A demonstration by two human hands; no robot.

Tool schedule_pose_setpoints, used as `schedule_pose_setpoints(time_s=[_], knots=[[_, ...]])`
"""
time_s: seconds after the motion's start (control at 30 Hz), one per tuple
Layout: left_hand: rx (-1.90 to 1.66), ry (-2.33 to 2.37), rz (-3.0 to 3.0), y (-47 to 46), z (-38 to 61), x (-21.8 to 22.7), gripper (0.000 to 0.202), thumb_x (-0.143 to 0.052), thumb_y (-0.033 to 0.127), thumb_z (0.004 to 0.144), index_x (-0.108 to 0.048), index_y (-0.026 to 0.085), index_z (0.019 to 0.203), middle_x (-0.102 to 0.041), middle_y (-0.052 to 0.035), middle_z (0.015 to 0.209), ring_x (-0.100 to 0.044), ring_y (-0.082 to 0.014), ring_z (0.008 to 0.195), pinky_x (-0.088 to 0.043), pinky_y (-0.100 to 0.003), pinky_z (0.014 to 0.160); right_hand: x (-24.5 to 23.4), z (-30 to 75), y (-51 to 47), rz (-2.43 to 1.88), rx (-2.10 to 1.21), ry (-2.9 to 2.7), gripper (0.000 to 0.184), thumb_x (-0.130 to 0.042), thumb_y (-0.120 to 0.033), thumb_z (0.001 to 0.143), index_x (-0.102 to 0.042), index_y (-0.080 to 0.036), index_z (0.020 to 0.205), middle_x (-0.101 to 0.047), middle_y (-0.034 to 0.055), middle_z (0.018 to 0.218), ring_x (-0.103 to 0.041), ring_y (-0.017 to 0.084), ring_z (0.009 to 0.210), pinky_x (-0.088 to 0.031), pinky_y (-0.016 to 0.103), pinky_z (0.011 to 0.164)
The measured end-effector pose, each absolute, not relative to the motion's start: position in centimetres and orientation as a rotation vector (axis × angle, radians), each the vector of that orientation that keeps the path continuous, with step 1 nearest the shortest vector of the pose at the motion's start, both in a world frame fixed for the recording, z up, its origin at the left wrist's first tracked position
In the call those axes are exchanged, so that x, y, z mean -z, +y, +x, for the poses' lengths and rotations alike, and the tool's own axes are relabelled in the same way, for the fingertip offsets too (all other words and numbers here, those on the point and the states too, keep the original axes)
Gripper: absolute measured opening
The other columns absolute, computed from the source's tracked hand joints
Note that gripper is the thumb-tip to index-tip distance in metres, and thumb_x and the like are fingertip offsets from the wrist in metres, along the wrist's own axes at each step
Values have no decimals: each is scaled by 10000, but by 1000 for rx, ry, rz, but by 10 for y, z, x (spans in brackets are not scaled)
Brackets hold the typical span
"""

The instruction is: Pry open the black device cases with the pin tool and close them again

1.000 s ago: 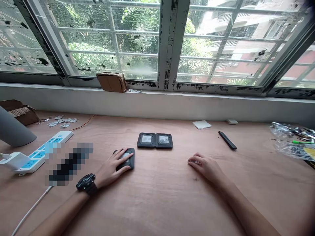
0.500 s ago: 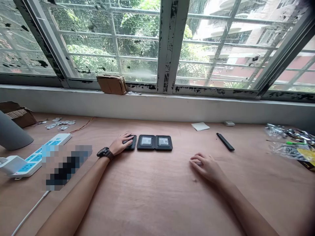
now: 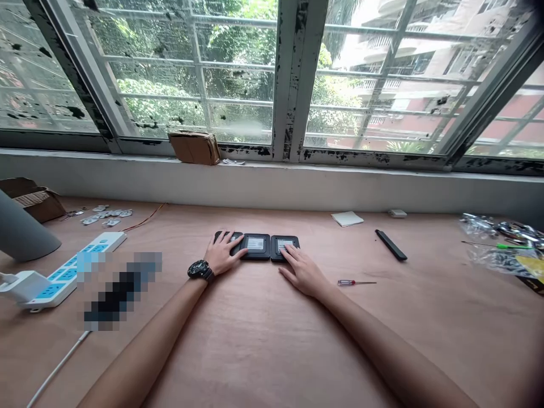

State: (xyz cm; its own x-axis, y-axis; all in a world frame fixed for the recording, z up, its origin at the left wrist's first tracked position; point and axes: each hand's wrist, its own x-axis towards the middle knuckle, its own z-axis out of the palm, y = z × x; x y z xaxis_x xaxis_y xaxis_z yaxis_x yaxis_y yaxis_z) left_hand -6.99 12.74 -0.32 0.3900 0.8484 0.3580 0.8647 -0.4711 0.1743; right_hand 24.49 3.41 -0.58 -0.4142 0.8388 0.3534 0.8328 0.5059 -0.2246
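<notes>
Three flat black square cases with white labels, like small drives, lie in a row: a left case (image 3: 238,236), a middle case (image 3: 256,245) and a right case (image 3: 280,242). My left hand (image 3: 222,255) rests with fingers spread on the left case, hiding much of it, the thumb reaching to the middle case's near corner. On the right case lie the fingertips of my right hand (image 3: 304,273), its fingers stretched out. A small screwdriver (image 3: 347,282) with a clear and red handle lies on the table, right of that hand, its shaft pointing right.
Left are a white power strip (image 3: 79,266), a pixelated dark object (image 3: 114,297) and a grey cylindrical object (image 3: 23,232). A black bar (image 3: 391,245), white paper (image 3: 347,219) and bagged metal parts (image 3: 505,243) lie right. The window wall (image 3: 289,190) bounds the table's far side.
My right hand has come away from the screwdriver and moved left onto the right case. My left hand has shifted right with the left case, closing the gap to the middle one.
</notes>
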Motion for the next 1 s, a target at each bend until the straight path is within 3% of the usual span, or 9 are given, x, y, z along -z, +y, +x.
schedule_pose_setpoints(time_s=[0.23, 0.43, 0.8, 1.0], knots=[[605, -1581, -2612, 132, -37, 3, 646, -416, 743, 962, -543, 360, 1466, -439, -52, 1584, -328, -375, 1473, -183, -580, 1210, 4, 263, -54, -1454, -101, -2328, 682, -514, -485, 1013, -291, -239, 1608, -260, 90, 1676, -242, 301, 1544, -309, 529, 1237], [628, -1580, -2636, 131, 3, 7, 679, -396, 777, 948, -542, 363, 1467, -425, -61, 1593, -310, -383, 1482, -181, -598, 1201, 4, 255, -106, -1463, -166, -2360, 745, -552, -465, 993, -220, -266, 1629, -227, 73, 1679, -263, 336, 1532, -353, 556, 1215], [643, -1601, -2648, 121, 33, 4, 690, -404, 795, 932, -533, 381, 1468, -420, -42, 1598, -301, -386, 1488, -190, -603, 1197, 1, 245, -115, -1403, -117, -2369, 743, -581, -439, 979, -251, -269, 1622, -277, 86, 1656, -345, 355, 1496, -406, 561, 1180], [666, -1639, -2635, 120, 43, 6, 724, -395, 809, 924, -551, 352, 1463, -409, -82, 1601, -298, -423, 1484, -179, -658, 1181, -4, 243, -116, -1407, -86, -2404, 744, -573, -454, 983, -256, -240, 1622, -295, 113, 1649, -343, 350, 1498, -388, 558, 1189]])
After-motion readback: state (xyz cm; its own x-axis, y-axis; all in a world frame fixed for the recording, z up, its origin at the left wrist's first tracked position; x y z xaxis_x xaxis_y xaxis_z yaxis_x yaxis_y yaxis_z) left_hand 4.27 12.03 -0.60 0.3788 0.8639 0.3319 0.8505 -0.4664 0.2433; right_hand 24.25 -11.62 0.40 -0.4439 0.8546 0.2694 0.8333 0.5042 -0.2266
